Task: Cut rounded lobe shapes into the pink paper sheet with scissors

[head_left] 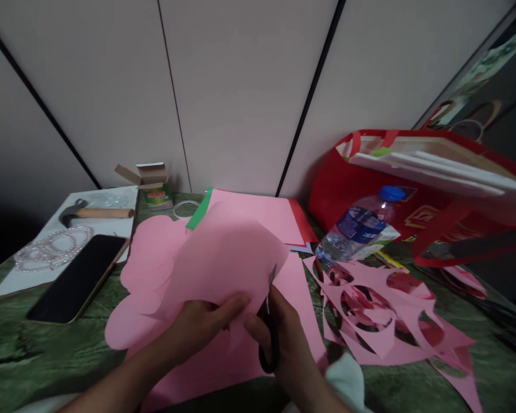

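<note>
Between thumb and fingers, my left hand (210,321) grips the lower edge of a pink paper sheet (232,246), which is held up and curves away from me. My right hand (284,338) is closed round the handles of black-handled scissors (270,338). Their blades point upward at the right part of the sheet. Below both hands lies a larger pink sheet (301,298). Rounded pink paper cut-outs (148,252) are piled just left of the held sheet, partly covered by it.
Pink paper scraps (370,310) with curved holes lie right. Behind them are a water bottle (356,223) and a red bag (327,178). At left sit a phone (79,278), beads (54,249), a hammer (98,213) and a small open box (157,195). Stacked coloured paper (258,209) lies near the wall.
</note>
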A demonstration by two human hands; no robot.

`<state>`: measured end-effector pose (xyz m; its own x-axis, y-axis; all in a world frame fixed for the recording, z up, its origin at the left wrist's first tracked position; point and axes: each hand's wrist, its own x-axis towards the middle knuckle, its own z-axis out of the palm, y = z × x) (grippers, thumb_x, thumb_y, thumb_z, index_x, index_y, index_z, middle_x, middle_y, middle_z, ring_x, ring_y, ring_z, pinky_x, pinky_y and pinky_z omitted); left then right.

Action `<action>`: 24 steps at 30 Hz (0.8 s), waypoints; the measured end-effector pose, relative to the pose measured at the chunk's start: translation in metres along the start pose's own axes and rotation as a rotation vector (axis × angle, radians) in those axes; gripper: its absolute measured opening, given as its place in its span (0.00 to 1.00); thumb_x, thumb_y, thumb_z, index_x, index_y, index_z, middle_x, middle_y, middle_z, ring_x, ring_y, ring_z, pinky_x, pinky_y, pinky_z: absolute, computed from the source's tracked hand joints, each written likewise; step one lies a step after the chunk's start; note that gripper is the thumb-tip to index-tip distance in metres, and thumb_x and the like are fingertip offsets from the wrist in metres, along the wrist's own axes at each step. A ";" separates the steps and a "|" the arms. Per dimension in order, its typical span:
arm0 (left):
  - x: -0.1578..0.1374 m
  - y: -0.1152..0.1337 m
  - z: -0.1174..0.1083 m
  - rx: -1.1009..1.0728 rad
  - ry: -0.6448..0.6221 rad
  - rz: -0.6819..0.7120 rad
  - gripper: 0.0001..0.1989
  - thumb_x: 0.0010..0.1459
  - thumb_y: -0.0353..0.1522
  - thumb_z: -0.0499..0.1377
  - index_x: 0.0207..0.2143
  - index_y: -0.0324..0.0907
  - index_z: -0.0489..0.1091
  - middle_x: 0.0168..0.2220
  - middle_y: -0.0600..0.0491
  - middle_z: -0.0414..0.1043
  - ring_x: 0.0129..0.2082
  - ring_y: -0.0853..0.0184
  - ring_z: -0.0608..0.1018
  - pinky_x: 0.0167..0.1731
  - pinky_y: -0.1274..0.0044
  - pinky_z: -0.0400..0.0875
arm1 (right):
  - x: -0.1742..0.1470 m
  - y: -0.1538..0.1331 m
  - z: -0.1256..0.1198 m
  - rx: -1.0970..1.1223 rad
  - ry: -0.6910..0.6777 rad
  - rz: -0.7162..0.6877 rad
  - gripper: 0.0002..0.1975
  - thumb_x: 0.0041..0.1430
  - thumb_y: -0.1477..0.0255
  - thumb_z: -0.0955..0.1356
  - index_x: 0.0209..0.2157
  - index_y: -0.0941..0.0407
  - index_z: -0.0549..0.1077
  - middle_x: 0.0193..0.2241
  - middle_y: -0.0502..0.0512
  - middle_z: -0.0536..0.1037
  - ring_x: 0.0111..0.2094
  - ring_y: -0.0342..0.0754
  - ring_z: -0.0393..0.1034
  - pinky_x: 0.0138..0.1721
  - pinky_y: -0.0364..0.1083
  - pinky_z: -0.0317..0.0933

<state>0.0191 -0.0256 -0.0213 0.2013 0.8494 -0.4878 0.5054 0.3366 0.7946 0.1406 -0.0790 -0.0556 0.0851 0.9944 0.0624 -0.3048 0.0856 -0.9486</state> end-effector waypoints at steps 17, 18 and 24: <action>0.004 -0.006 0.000 0.026 -0.057 0.032 0.20 0.40 0.48 0.57 0.11 0.43 0.60 0.14 0.56 0.62 0.21 0.66 0.67 0.21 0.76 0.60 | 0.000 0.000 -0.001 -0.053 0.036 0.010 0.14 0.45 0.68 0.71 0.29 0.54 0.62 0.23 0.46 0.64 0.23 0.42 0.58 0.24 0.41 0.55; 0.004 -0.006 0.000 0.013 -0.062 0.029 0.20 0.40 0.48 0.57 0.11 0.43 0.61 0.15 0.56 0.63 0.21 0.65 0.68 0.22 0.76 0.60 | 0.000 0.000 -0.001 -0.055 0.040 0.007 0.14 0.45 0.68 0.71 0.29 0.54 0.62 0.23 0.46 0.63 0.22 0.42 0.58 0.24 0.41 0.55; 0.002 -0.004 -0.001 0.014 -0.043 0.012 0.19 0.38 0.47 0.58 0.10 0.43 0.61 0.14 0.56 0.63 0.20 0.65 0.68 0.22 0.76 0.61 | 0.001 0.000 0.000 -0.084 0.041 0.003 0.14 0.45 0.67 0.71 0.28 0.54 0.61 0.22 0.45 0.61 0.20 0.41 0.55 0.21 0.40 0.52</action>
<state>0.0172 -0.0246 -0.0250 0.2432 0.8352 -0.4933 0.5143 0.3201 0.7956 0.1412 -0.0783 -0.0552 0.1233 0.9912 0.0487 -0.2245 0.0757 -0.9715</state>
